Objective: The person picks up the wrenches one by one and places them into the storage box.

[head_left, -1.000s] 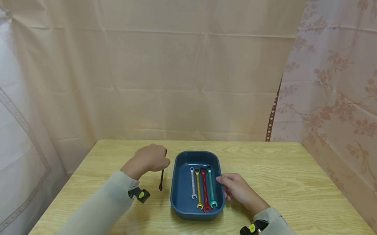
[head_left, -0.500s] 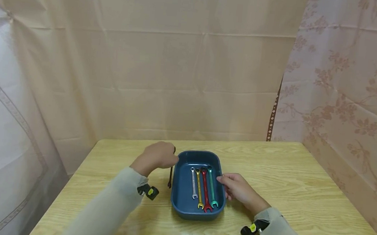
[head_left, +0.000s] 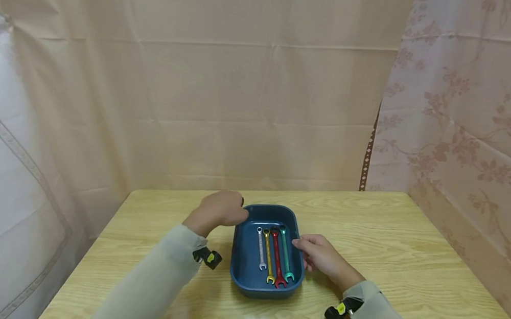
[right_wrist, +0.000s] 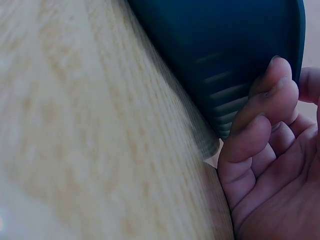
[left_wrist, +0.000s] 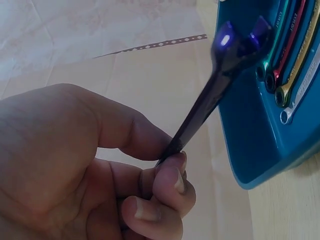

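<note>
My left hand [head_left: 222, 208] pinches a dark purple combination wrench [left_wrist: 202, 102] between thumb and fingers, over the left rim of a blue plastic bin [head_left: 266, 290]. The wrench's open end points over the bin in the left wrist view; the hand mostly hides it in the head view. My right hand [head_left: 322, 257] grips the bin's right wall, thumb at the rim and fingers curled against the outside [right_wrist: 245, 140]. Inside the bin, a silver wrench [head_left: 261, 248], a yellow wrench [head_left: 269, 256], a red wrench [head_left: 277, 258] and a green wrench [head_left: 286, 253] lie side by side.
The bin stands on a light wood-grain table [head_left: 381, 243]. Beige cloth [head_left: 242, 102] hangs behind the table, and flower-patterned cloth [head_left: 482, 150] covers the right side. Each wrist wears a small black camera, the right one [head_left: 335, 316] close over the tabletop.
My left hand has moved right with the purple wrench, from beside the bin to over its left rim. The right hand and the bin have stayed in place.
</note>
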### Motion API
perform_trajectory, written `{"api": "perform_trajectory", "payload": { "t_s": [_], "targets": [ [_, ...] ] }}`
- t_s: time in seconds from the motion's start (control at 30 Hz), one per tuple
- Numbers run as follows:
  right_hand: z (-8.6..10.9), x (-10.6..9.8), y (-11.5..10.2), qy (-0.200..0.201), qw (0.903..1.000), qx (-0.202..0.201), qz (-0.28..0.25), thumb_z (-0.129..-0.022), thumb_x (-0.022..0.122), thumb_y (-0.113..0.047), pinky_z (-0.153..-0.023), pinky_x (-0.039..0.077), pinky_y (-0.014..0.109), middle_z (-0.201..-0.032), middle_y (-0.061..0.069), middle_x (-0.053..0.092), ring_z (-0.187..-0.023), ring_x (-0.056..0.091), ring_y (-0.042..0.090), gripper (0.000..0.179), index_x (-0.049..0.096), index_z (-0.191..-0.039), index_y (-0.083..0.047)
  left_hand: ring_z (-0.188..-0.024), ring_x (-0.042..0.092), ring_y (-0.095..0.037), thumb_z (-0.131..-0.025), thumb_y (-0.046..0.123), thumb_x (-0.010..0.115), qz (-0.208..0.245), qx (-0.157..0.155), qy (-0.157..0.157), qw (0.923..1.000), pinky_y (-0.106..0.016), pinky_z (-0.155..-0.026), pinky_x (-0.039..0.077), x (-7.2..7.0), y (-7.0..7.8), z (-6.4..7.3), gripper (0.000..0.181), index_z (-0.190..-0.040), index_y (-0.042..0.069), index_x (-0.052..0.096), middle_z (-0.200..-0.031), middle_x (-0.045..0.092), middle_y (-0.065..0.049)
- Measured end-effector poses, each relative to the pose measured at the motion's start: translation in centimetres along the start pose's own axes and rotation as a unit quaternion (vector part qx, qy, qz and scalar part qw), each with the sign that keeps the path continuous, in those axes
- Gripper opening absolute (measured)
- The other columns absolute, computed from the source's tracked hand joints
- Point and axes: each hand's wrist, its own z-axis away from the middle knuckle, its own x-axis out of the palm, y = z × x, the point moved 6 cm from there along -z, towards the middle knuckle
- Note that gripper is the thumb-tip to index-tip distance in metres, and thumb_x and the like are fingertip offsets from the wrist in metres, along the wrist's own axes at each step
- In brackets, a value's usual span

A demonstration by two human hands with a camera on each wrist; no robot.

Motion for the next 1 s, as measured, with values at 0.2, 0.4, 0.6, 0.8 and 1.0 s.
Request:
{"api": "perform_trajectory", "payload": {
  "t_s": [0.2,0.4,0.6,0.8,1.0],
  "targets": [
    [0.1,-0.2,0.0,0.004,1.0,-0.004,-0.001,-0.107,0.053,-0.035,-0.051,0.042,0.022,-0.064,-0.001,0.057,-0.052,0.049,0.012,0.04,0.059,-0.088,0.0,-0.053,0.043,-0.016,-0.088,0.024,0.06,0.009,0.01,-0.009,0.9999,-0.031,-0.049,0.033,0.4,0.9,-0.5,0.025,-0.065,0.017,0.055,-0.062,0.048,0.002],
    [0.1,-0.1,0.1,0.004,1.0,-0.002,0.002,-0.108,0.052,-0.036,-0.051,0.043,0.023,-0.064,0.0,0.057,-0.053,0.05,0.013,0.041,0.06,-0.088,0.0,-0.053,0.043,-0.015,-0.091,0.024,0.062,0.021,0.008,-0.021,0.9995,-0.031,-0.05,0.034,1.1,1.2,-1.3,0.028,-0.064,0.017,0.054,-0.061,0.047,0.003],
    [0.0,0.0,0.2,0.004,1.0,-0.003,0.002,-0.107,0.053,-0.037,-0.051,0.043,0.023,-0.064,0.0,0.057,-0.052,0.05,0.013,0.042,0.059,-0.087,-0.001,-0.056,0.046,-0.016,-0.091,0.024,0.062,0.029,-0.002,-0.022,0.9993,-0.032,-0.051,0.036,1.3,1.4,-1.3,0.025,-0.067,0.017,0.056,-0.065,0.05,0.001],
    [-0.1,0.1,0.2,0.005,1.0,-0.008,0.002,-0.107,0.053,-0.036,-0.051,0.043,0.023,-0.063,0.0,0.057,-0.052,0.05,0.012,0.043,0.058,-0.086,0.001,-0.055,0.045,-0.016,-0.09,0.023,0.062,0.034,-0.016,-0.018,0.9991,-0.032,-0.05,0.035,2.1,1.2,-1.7,0.024,-0.068,0.016,0.057,-0.065,0.048,0.001],
    [0.1,0.3,-0.1,0.003,0.9999,-0.01,0.005,-0.108,0.052,-0.035,-0.051,0.043,0.023,-0.064,0.0,0.057,-0.053,0.05,0.012,0.043,0.058,-0.087,0.002,-0.056,0.046,-0.017,-0.089,0.021,0.063,0.026,-0.012,-0.014,0.9995,-0.032,-0.05,0.034,3.1,1.4,-2.2,0.024,-0.067,0.016,0.059,-0.065,0.048,0.0]
  ]
}}
